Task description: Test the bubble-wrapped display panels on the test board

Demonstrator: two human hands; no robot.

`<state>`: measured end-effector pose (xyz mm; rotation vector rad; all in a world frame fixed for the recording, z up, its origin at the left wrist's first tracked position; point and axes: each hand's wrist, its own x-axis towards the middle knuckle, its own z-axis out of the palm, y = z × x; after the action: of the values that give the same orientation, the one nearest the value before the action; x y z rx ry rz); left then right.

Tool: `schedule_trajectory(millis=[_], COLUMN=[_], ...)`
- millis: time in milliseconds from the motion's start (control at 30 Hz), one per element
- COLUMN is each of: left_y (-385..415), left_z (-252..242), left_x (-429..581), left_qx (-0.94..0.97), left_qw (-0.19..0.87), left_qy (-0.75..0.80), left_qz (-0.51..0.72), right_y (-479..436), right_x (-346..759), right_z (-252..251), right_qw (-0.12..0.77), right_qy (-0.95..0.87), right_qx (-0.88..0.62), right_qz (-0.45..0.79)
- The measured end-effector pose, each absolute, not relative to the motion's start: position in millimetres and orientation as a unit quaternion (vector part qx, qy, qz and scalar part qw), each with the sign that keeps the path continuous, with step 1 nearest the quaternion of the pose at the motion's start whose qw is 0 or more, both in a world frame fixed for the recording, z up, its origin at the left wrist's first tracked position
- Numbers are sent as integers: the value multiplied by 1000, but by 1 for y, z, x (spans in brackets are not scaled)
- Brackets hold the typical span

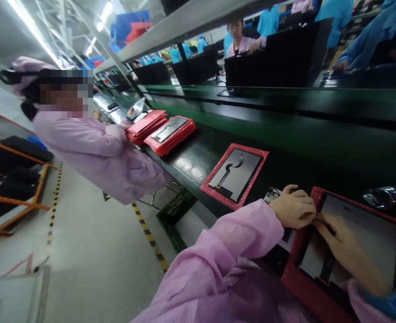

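My left hand (294,208) and my right hand (349,251) meet at the fingertips, over the left edge of a display panel (366,229). Both are closed in a pinch; whatever sits between the fingers is too small to make out. The grey-backed panel lies on a red bubble-wrap sheet (293,269), its dark flex cable (326,269) partly hidden by my right hand. Under my left hand is a partly covered flat item (272,194) with a pale face. Farther left, a second display panel (241,168) with a curved black cable rests on red bubble wrap (214,190).
A clear, shiny roll (384,196) sits at the right. Stacked panels in red wrap (171,134) stand farther along the dark bench (191,166), by a co-worker in pink (83,139). A green crate (174,224) is below the bench edge. Black dividers (275,56) line the far side.
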<state>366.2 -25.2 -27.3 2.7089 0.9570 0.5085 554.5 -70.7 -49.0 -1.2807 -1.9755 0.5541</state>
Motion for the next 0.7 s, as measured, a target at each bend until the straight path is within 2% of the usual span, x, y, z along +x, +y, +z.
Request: schedule_trajectory(millis=[300,700], left_y=[-25,-27], left_z=[-25,-22], left_x=[365,365], left_qx=[926,921], left_qw=[93,87], left_qy=[315,326], left_qz=[184,197], right_y=[-67,-74], right_x=[555,548], right_z=[-39,-32], right_qw=[331,267], right_qy=[-785,-629], right_qx=[-483,-647], right_qz=[201,337])
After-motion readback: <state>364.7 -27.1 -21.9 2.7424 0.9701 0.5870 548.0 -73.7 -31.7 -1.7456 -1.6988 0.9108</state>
